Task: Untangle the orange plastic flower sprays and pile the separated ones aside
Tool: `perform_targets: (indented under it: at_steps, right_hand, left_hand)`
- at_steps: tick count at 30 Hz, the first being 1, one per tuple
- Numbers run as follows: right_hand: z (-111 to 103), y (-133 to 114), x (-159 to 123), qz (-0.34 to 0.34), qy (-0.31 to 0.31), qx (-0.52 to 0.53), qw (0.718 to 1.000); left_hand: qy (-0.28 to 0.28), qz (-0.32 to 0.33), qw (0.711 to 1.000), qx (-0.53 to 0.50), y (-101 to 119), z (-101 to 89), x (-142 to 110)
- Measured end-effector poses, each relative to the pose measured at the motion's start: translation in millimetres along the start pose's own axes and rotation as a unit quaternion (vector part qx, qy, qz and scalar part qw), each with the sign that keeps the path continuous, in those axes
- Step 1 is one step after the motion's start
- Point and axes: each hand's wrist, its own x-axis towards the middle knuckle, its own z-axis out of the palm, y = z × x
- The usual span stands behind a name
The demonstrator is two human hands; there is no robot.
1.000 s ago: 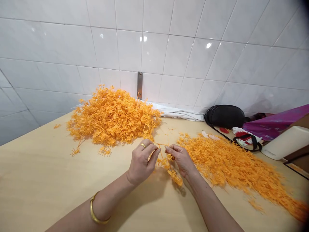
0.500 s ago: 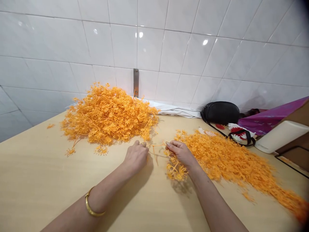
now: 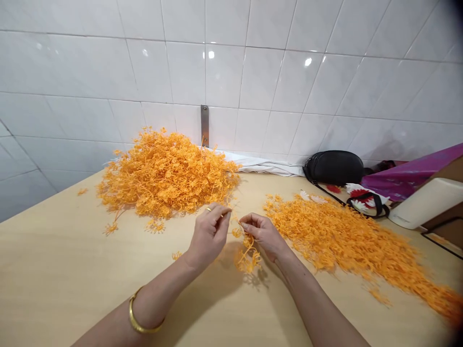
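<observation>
Orange plastic flower sprigs are in front of me. My right hand (image 3: 264,233) is closed in a pinch on one flower sprig (image 3: 249,260), whose branching heads hang below the fingers just over the table. My left hand (image 3: 211,231), with a ring and a gold bangle, is raised close beside it. Its thumb and forefinger are pinched together at the upper end of the thin orange stem (image 3: 235,215); the contact is hard to make out. A small orange blossom (image 3: 177,255) shows beside my left wrist, partly hidden by it.
A tall heap of orange sprigs (image 3: 170,176) stands at the back left. A flatter orange pile (image 3: 347,236) spreads along the right. Beyond it are a black pouch (image 3: 333,166), red and white flowers (image 3: 361,200) and a leaning white bottle (image 3: 427,203). A tiled wall (image 3: 224,77) closes off the back.
My left hand has lifted and turned, thumb now showing. My right hand has moved slightly left with the sprig. The stem stretched between the hands is shorter, and an orange blossom appears beside my left wrist.
</observation>
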Motion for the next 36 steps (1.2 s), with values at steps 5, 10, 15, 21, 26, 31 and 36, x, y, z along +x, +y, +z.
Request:
perform_targets:
  at_steps: [5, 10, 15, 21, 26, 31, 36]
  right_hand:
    - [1, 1, 1, -0.016, 0.009, 0.029, 0.999]
    - [5, -1, 0, 0.003, -0.009, 0.08, 0.997]
    - [2, -4, -2, 0.063, -0.051, 0.116, 0.99]
    - [-10, -1, 0, 0.094, -0.1, 0.053, 0.989]
    - [-1, 3, -1, 0.059, -0.087, 0.013, 0.994]
    - [9, 3, -3, 0.03, -0.073, 0.007, 0.997]
    - [5, 7, -1, -0.001, -0.032, -0.041, 0.999]
  left_hand:
    - [-0.108, -0.145, 0.982, -0.047, -7, 21.4, -13]
    - [-0.142, -0.216, 0.952, -0.166, -16, 31.9, -16]
    - [-0.1, -0.278, 0.911, -0.289, -17, 28.2, -9]
    - [-0.078, -0.341, 0.884, -0.31, -25, 18.5, -1]
    - [-0.072, -0.368, 0.857, -0.352, -21, 17.6, 1]
    - [-0.06, -0.368, 0.853, -0.365, -20, 17.1, 2]
    - [-0.077, -0.368, 0.849, -0.373, -23, 17.1, 0]
